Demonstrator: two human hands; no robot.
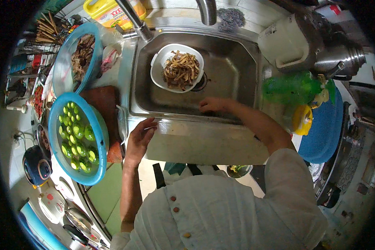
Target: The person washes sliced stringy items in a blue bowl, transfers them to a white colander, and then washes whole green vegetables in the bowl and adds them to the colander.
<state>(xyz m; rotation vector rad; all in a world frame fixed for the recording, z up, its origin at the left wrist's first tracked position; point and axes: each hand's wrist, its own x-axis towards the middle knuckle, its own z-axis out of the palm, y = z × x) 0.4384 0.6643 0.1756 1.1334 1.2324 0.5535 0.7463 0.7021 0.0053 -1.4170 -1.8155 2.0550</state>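
Note:
My right hand (pixel 215 104) is over the front part of the stainless steel sink (pixel 234 78), its fingers curled down; whether anything is in them is hidden. Left of it, my left hand (pixel 140 136) is by the sink's front left rim, thumb and fingers apart. A thin pale sliver shows between those fingers, too small to identify. Inside the sink, a white plastic colander (pixel 157 76) holds a heap of brown food strips (pixel 181 69). It sits beside the dark drain (pixel 201 84), partly covering it. Neither hand touches the colander.
On the left, a blue-rimmed basin (pixel 52 125) holds green produce with pale cut faces; behind it another blue basin (pixel 97 59) holds brown food. A reddish-brown board (pixel 104 97) lies beside them. The metal faucet (pixel 207 14) overhangs the back rim. A green plastic bottle (pixel 292 87) lies right.

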